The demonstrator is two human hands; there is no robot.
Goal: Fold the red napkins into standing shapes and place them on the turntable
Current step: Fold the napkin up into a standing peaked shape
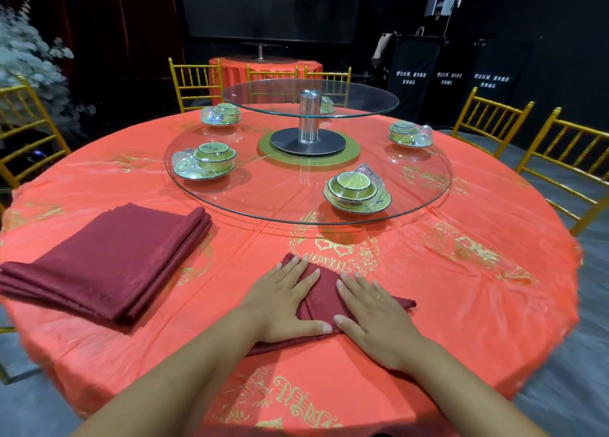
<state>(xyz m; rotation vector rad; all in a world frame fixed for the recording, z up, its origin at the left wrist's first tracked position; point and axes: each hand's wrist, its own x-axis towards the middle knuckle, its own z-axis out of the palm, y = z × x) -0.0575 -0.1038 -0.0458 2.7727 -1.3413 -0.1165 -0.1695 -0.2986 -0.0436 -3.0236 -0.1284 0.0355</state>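
Note:
A dark red napkin (321,299) lies partly folded on the orange tablecloth near the table's front edge. My left hand (281,299) presses flat on its left half, fingers straight and spread. On the right half my right hand (375,318) lies flat in the same way. A seam runs between the two hands. To the left sits a stack of folded red napkins (108,258). The lower glass turntable (428,176) lies beyond the hands, with a smaller upper glass tier (372,102) on a metal post.
Several wrapped green bowl sets stand on the lower turntable, the nearest one (356,192) just beyond my hands. Gold chairs (560,159) ring the round table (478,304). A second draped table and a dark screen stand at the back.

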